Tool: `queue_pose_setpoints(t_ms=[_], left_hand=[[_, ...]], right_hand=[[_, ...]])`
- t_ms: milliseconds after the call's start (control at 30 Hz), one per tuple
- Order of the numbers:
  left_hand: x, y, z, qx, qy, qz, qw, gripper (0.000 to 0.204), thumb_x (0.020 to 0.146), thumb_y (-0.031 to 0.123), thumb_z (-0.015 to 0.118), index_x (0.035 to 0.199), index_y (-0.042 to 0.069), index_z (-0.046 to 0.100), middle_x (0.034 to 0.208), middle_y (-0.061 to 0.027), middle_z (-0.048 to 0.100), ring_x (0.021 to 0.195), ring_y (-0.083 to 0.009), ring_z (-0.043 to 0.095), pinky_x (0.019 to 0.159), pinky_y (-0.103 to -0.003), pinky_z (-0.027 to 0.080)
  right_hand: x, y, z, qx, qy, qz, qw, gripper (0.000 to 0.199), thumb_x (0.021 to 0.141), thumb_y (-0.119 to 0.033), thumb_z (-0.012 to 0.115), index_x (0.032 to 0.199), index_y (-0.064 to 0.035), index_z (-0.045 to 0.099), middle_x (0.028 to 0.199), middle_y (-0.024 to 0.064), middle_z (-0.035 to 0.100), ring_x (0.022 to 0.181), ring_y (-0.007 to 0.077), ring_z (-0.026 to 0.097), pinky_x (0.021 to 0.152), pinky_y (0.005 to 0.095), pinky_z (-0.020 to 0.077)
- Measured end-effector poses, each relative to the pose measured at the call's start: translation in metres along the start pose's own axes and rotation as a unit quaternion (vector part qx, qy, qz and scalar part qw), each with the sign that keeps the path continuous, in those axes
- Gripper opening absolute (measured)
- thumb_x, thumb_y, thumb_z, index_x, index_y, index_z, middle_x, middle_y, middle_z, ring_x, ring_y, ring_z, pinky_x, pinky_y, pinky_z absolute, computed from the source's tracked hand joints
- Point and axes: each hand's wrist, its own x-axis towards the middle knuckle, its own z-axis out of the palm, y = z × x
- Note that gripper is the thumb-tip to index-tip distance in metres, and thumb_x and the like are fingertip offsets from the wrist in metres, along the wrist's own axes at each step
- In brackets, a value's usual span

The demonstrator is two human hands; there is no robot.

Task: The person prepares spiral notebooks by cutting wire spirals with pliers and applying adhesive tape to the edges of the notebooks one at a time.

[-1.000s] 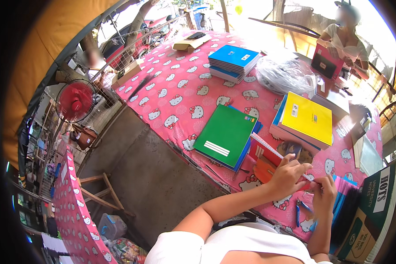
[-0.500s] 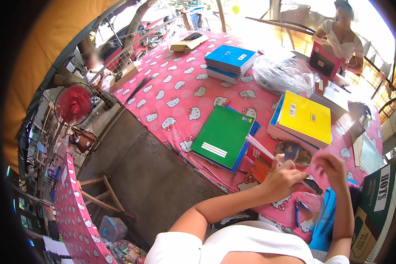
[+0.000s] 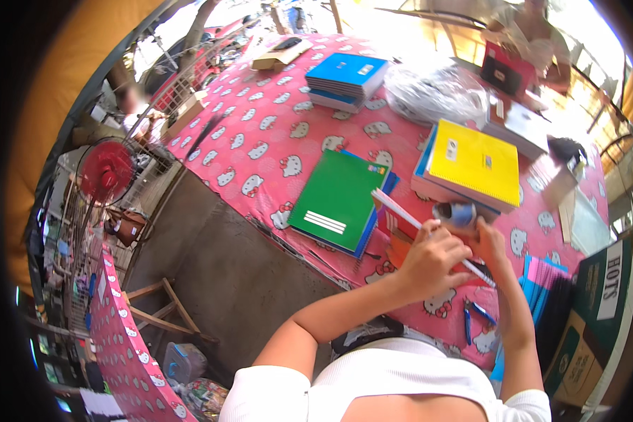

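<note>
- Thin notebook (image 3: pixel 399 207): right of centre in the frame, tipped nearly edge-on, pale edge slanting from upper left to lower right.
- Left hand (image 3: pixel 437 254) has it: grip closed around the mid-length, both ends sticking out past the fingers. Looks secure.
- Right hand (image 3: pixel 491 243): fingers bent, at the rim of the round container (image 3: pixel 463 213) just beyond the notebook. Blurred; can't tell how far closed the grip is, or whether it has hold of anything.
- Handling, my view: hold the notebook steady mid-length, light pressure so the cover doesn't crease. Keep the bound edge straight; avoid twisting one end against the other.
- Right hand should lift clear of the rim without tipping the container.
- Orange piece (image 3: pixel 399 247) lies under the notebook, beside the left hand; watch for snagging it.
- Blue-handled pliers (image 3: pixel 468 325) sit below the hands, lower right; keep wrists off the tips.
- Green notebook (image 3: pixel 339 200) lies on blue ones, left of the hands. Yellow notebook (image 3: pixel 477 163) tops a stack above them. Both near; mind elbow and notebook end.
- Further right: blue and pink notebooks (image 3: pixel 539 281), then green box (image 3: pixel 598 309) at the frame's right.
- Bench (image 3: pixel 260 169): pink patterned cover; blue notebook stack (image 3: pixel 348 74) and clear plastic (image 3: pixel 432 91) toward the top.
</note>
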Motion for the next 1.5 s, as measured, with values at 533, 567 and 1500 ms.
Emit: queue_pose_setpoints(t_ms=[533,567,1500], left_hand=[[0.017,-0.001,-0.002,-0.058,-0.003,-0.065,0.996,0.032,0.058,0.023,0.085,0.082,0.01,0.068,0.08,-0.0002,0.067,0.077,-0.0172,0.061,0.096,-0.04,0.034],[0.013,-0.004,-0.006,-0.022,-0.023,-0.08,0.996,0.033,0.06,0.027,0.084,0.085,0.012,0.068,0.094,0.0001,0.066,0.091,-0.0177,0.06,0.099,-0.044,0.029],[-0.011,-0.076,-0.052,0.028,0.106,-0.17,0.979,0.046,0.053,0.032,0.09,0.084,0.007,0.066,0.136,-0.0165,0.04,0.117,-0.036,0.045,0.089,-0.044,0.046]], right_hand=[[-0.05,-0.015,-0.113,0.166,-0.007,0.026,0.986,0.038,0.062,-0.004,0.073,0.098,-0.0033,0.063,0.081,0.0032,0.065,0.08,0.0148,0.062,0.075,0.0327,0.0503],[-0.051,-0.017,-0.116,0.484,0.011,0.051,0.873,0.044,0.06,-0.004,0.073,0.102,-0.0038,0.062,0.084,0.005,0.065,0.081,0.0167,0.062,0.073,0.031,0.0489],[0.027,-0.103,-0.098,0.451,-0.063,-0.128,0.881,0.049,0.063,0.0,0.071,0.111,-0.0031,0.061,0.105,0.0082,0.066,0.092,0.0147,0.062,0.08,0.0289,0.0503]])
